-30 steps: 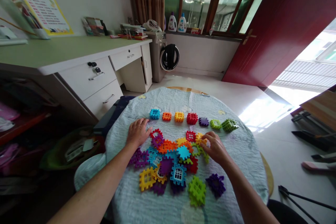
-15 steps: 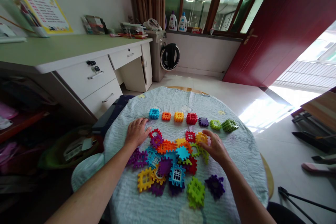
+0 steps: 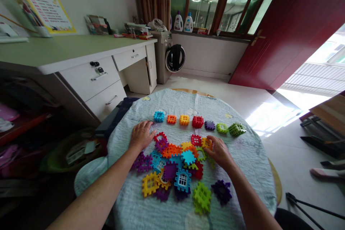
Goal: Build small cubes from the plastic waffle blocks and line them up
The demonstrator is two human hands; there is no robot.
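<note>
"Tiles (image 3: 170,170) lie heaped on the desk (image 3: 278,183). And the hands?"

"The left hand (image 3: 141,136) rests, loosely spread, holding nothing, left of the heap. The right hand (image 3: 219,152), half curled, touches a yellow tile (image 3: 204,143) at the heap's far right; whether it grips, one cannot tell."

"Beyond?"

"Seven stacks (image 3: 198,122), in a row."

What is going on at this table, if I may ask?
A person is handling colourful notched pieces at a cloth-covered table. The right hand is at a yellow piece at the far right of the loose pile; whether it grips is unclear. The left hand lies on the cloth beside the pile, near a red piece. Beyond the pile, seven small blocks stand in a row.
</note>
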